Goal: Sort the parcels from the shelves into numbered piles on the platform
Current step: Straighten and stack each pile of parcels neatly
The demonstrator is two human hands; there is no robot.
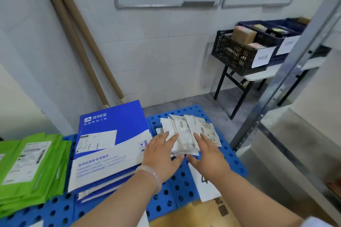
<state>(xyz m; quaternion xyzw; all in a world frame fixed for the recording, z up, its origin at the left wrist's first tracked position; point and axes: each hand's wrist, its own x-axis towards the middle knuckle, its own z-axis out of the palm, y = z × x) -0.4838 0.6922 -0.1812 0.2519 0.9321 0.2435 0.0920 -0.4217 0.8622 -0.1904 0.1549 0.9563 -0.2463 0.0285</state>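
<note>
— While both forearms are reaching out over the cardboard box (199, 214), which step is being done?

— Squaring up a pile, I'm judging. The left hand (162, 155) and right hand (208, 156) are lying palm-down on the white parcels (184, 131), fingers straight and spread, thumbs nudging the near edge. Each grip is apart, clamping nothing.

— Where are those parcels sitting?

— On the blue platform (175, 195), just beyond the numbered sheet (208, 188). Blue envelopes (110, 134) are lying just left of the white parcels, green mailers (31, 164) further left.

— And next?

— Probably lifting both palms straight off without dragging the loose top parcels, then fetching another from the shelves.
</note>
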